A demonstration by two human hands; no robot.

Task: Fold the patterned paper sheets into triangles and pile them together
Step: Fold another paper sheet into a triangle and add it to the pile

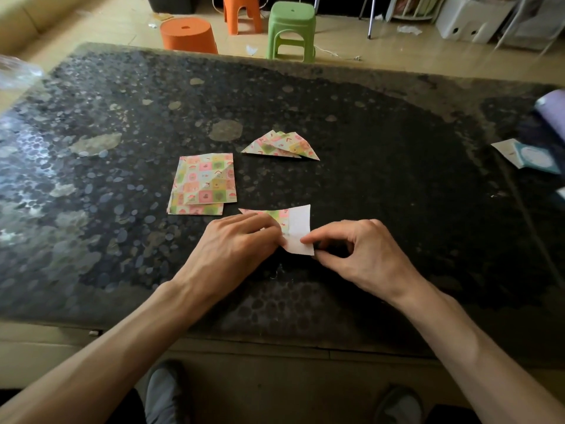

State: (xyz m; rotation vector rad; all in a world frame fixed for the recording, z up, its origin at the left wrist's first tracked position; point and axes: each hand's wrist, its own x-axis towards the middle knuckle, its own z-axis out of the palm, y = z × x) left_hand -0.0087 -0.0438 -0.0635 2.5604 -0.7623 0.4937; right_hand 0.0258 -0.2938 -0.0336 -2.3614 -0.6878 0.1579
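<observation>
Nearest, under the bench edge: two grey shoes (163, 390) on the floor.

On the dark, mottled bench (397, 179), both hands work one sheet (295, 226). It lies just nearer than the stack (203, 183) of flat sheets and a little to its right.
- Left hand (241, 240): fingers curled over the sheet's left part, holding it down.
- Right hand (357, 252): thumb and forefinger pinch the sheet's near right corner; other fingers loosely bent.
- Sheet: partly folded. The right portion shows a plain white back. The middle shows a checked print of pink, green and yellow squares. One pointed tip pokes out past the left hand, toward the stack.

Stack: several square sheets in the same checked print with small pictures in the squares. The edges are slightly fanned and the top sheet has a diagonal crease.

Beyond the stack and to its right: a small pile of triangles (281, 145) in the same print, overlapping, long edges toward the near side.

Far beyond the stack, on the floor past the bench: a green stool (292, 29) and two orange stools (189, 35).
</observation>
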